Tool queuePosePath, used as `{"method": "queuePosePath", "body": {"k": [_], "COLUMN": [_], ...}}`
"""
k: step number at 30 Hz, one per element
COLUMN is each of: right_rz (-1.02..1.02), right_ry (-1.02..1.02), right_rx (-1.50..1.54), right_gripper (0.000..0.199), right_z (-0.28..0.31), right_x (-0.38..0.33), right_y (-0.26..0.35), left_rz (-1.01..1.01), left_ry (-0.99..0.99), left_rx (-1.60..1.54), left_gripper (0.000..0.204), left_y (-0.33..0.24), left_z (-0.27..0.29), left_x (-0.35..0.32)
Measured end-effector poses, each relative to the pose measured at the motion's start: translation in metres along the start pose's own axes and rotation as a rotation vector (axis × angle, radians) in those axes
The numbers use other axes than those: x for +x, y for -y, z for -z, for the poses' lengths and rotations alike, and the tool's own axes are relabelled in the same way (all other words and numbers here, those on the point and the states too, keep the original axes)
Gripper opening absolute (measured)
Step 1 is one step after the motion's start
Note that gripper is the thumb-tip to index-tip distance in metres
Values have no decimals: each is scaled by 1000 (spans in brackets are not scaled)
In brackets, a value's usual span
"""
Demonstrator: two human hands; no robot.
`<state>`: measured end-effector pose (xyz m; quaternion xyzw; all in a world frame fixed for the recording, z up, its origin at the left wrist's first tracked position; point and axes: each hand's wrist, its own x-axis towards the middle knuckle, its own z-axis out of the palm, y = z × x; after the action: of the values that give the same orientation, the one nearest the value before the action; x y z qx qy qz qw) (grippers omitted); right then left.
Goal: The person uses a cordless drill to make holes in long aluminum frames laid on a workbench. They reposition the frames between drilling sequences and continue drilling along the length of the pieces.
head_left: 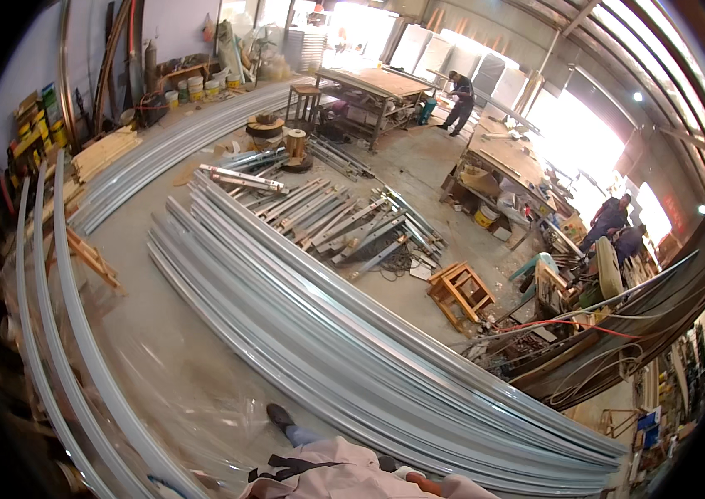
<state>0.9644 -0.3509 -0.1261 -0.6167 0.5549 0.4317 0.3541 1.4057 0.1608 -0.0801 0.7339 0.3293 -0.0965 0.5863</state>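
Observation:
At the lower edge, a bare wrist comes out of a pale sleeve on my right side. It runs into what looks like a white-gloved part of my right hand (406, 472). Its fingers are too small and hidden to make out, and so is anything in them. My left hand is outside the picture. Closest to the right hand lies a broad stack of long silvery metal profiles (327, 358), stretching diagonally across the floor. My dark shoe (279, 415) stands beside the stack's near edge.
Three long profiles (78, 333) run along the left. Short cut profiles (344, 216) lie beyond the stack, near a wooden stool (460, 293). Workbenches (377, 81) stand farther back. One person (459, 101) is by a bench; others (610, 220) are at right. A red cable (577, 325) hangs nearby.

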Motion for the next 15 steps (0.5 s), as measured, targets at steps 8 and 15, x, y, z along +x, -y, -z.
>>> {"method": "queuePosePath", "body": {"k": [8, 15], "right_rz": [120, 227], "right_ry": [-93, -109], "right_rx": [177, 250], "right_gripper": [31, 35], "right_z": [57, 131], "right_x": [15, -54], "right_y": [110, 234], "left_rz": [40, 63], "left_ry": [-89, -242], "left_rx": [105, 66], "left_gripper": [61, 63], "left_y": [-80, -79], "left_z": [-90, -69], "left_x": [2, 19]}}
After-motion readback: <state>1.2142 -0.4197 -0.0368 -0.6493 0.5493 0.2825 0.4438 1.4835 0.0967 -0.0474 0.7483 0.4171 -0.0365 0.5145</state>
